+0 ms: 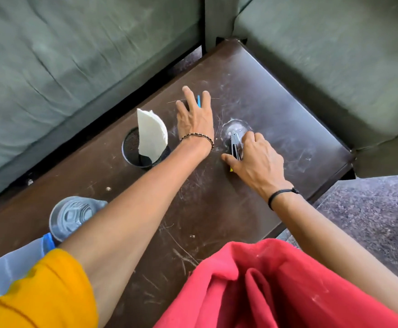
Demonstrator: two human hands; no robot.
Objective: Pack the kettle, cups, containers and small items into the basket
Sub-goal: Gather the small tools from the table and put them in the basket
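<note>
left hand point(194, 117): fingers spread flat and pressing down on the table top, splayed over a thin blue stick-like item point(198, 101), probably a pen or straw, which shows between the middle fingers. nothing is clenched; the fingers rest on the item rather than wrap it. a beaded bracelet point(199, 136) circles the wrist, and a yellow knit sleeve point(39, 294) is pushed up near the elbow.

right hand point(256, 159): fingers curled around a small metal stapler-like tool point(235, 145), silver with a dark underside, thumb on its near side. a small yellow tip shows just below the thumb; what it belongs to cannot be told. the tool's far end lies over a clear round lid or dish point(237, 127), glassy and faintly blurred. a black cord band point(282, 194) sits on the wrist.

just left of the left wrist stands a black wire-mesh cup point(136, 152), cylindrical, holding a folded white paper napkin point(152, 133) that stands upright above the rim. nearer the left edge a clear plastic tumbler point(71, 217) stands upright, ribbed base visible through it, with a pale translucent container point(8, 266) with a blue band beside it, partly under the left arm.

the table point(276, 95) is dark brown, glossy, heavily scratched and dusty, with crumbs. grey-green cushioned seats point(75, 55) border its far sides. red fabric point(264, 287) fills the near foreground. no basket or kettle is identifiable in view.
</note>
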